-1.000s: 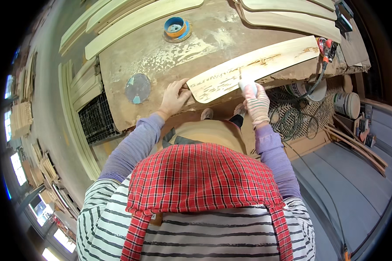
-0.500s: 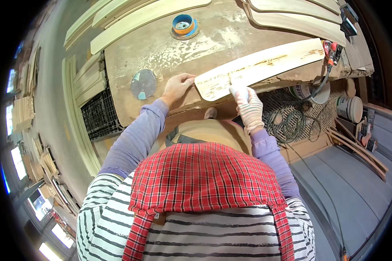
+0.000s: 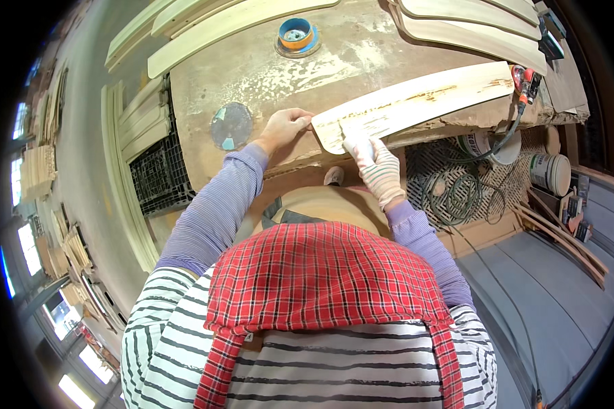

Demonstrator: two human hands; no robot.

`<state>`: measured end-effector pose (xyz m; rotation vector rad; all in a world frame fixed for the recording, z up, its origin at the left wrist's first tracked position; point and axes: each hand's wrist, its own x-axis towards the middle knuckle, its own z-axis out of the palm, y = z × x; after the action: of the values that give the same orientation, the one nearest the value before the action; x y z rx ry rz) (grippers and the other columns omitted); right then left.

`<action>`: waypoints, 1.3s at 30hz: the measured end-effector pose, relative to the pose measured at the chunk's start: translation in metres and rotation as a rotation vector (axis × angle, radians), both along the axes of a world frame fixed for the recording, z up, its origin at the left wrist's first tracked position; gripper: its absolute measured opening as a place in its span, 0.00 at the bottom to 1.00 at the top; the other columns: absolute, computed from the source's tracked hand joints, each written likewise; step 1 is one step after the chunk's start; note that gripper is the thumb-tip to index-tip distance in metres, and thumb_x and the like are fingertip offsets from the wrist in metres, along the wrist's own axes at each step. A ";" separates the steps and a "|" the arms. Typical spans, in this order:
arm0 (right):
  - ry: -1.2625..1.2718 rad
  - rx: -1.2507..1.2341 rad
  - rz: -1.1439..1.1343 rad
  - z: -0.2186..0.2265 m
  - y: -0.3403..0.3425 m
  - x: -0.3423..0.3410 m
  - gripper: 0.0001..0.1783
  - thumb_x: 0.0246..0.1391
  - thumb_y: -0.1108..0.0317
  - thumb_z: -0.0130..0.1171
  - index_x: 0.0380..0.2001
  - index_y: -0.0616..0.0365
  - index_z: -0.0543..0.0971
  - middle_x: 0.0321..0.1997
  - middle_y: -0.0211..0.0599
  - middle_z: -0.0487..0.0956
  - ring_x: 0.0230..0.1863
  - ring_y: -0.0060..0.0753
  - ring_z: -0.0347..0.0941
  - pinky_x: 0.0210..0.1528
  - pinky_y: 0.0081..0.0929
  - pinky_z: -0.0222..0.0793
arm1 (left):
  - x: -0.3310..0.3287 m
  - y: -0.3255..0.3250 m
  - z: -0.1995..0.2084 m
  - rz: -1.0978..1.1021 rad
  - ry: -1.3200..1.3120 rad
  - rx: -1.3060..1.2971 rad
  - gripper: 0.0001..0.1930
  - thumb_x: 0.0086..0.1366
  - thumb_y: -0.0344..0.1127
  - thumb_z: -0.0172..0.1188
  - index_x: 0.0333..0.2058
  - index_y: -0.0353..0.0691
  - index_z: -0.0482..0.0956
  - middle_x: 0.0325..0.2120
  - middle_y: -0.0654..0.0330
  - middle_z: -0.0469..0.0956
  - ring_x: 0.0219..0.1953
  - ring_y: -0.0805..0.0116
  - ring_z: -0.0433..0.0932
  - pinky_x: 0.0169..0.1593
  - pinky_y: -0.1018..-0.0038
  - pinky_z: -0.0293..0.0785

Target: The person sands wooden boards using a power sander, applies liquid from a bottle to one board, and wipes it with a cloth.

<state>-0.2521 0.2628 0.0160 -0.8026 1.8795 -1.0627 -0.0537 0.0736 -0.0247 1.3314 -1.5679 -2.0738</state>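
A long, slightly curved pale wooden board (image 3: 416,102) with brown streaks lies across the workbench in front of me. At its left end, my bare left hand (image 3: 285,128) is closed, thumb and fingertips gripping the end edge. My right hand (image 3: 377,169) wears a pale glove with thin stripes. Its fingers are closed and press on the board's near left part. Something whitish shows at those fingertips, but I cannot make out whether it is a held item or the glove itself.
Left of my hand lies a grey round disc (image 3: 231,126). A blue-and-orange tape roll (image 3: 296,34) stands farther back. Several shaped boards (image 3: 471,34) are stacked at the far right, near a red-and-black power tool (image 3: 524,83). Coiled hose (image 3: 457,194) and buckets (image 3: 549,172) sit below.
My right hand has slid left and a little toward me along the board's surface, nearer its left end. My left hand keeps its place at the board's end.
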 end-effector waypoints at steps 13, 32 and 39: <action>0.083 -0.113 0.144 -0.008 -0.008 0.027 0.21 0.59 0.64 0.57 0.53 0.62 0.76 0.37 0.56 0.82 0.37 0.45 0.81 0.43 0.34 0.76 | -0.003 -0.001 0.008 -0.018 -0.020 -0.007 0.14 0.70 0.31 0.55 0.48 0.27 0.80 0.38 0.57 0.83 0.41 0.72 0.80 0.48 0.75 0.76; 0.161 -0.039 -0.074 -0.002 -0.001 -0.020 0.20 0.61 0.60 0.58 0.51 0.61 0.77 0.41 0.54 0.83 0.40 0.45 0.82 0.45 0.36 0.76 | -0.009 0.001 0.032 -0.063 -0.100 -0.043 0.13 0.71 0.30 0.54 0.48 0.28 0.80 0.39 0.58 0.83 0.41 0.73 0.80 0.48 0.76 0.76; 0.083 0.020 0.093 0.000 0.002 -0.005 0.22 0.62 0.60 0.56 0.55 0.60 0.75 0.44 0.51 0.82 0.47 0.36 0.79 0.51 0.31 0.74 | -0.007 -0.002 0.029 -0.086 -0.090 -0.064 0.13 0.70 0.31 0.55 0.48 0.28 0.80 0.38 0.58 0.83 0.41 0.72 0.80 0.48 0.75 0.76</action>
<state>-0.2573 0.2653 0.0163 -0.9258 1.8993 -0.9650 -0.0603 0.0720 0.0043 1.3761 -1.7425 -2.0192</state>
